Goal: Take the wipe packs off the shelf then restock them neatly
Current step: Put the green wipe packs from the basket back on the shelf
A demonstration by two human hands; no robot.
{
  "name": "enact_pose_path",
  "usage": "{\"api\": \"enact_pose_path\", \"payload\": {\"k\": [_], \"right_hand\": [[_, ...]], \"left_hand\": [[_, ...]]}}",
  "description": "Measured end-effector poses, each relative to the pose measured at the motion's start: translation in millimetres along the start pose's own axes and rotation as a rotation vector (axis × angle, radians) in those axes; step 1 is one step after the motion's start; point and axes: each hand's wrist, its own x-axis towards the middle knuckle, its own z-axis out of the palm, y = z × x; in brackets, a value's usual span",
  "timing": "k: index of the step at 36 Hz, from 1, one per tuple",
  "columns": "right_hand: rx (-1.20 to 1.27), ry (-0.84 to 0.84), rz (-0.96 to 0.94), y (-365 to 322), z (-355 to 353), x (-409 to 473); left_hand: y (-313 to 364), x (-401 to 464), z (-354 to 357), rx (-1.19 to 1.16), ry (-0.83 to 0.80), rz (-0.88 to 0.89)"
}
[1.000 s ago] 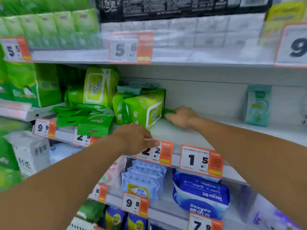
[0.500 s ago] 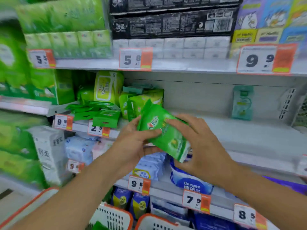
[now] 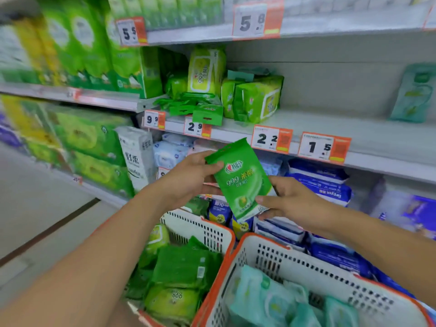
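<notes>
I see both hands on one small green wipe pack (image 3: 240, 179), held up in front of the shelves and above the baskets. The left hand (image 3: 188, 178) grips its upper left edge, thumb laid across the front near the top corner and fingers curled behind. The right hand (image 3: 286, 202) pinches the lower right corner, thumb on the front face, the other fingers behind the pack. The pack stands nearly upright, tilted a little to the left, with its printed face toward me.

Below the hands sit two white baskets with orange rims, side by side and touching. The left basket (image 3: 200, 228) holds dark green flat packs and a couple of yellow-green ones. The right basket (image 3: 306, 263) holds pale teal packs.

Beyond the pack, the middle shelf (image 3: 342, 131) carries a cluster of yellow-green wipe packs (image 3: 257, 100) toward its left part, with small green hanging packs (image 3: 207, 113) lying at the front edge just beside them. A lone teal pack (image 3: 412, 95) leans against the back wall far to the right. Orange and white price tags (image 3: 271, 139) line the shelf edge.
</notes>
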Motion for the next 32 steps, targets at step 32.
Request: {"api": "enact_pose_path", "payload": {"k": [32], "right_hand": [[-0.490, 0.238, -0.178, -22.9, 28.7, 95.5]], "left_hand": [[-26.8, 31.8, -86.4, 0.948, 0.647, 0.178]]}}
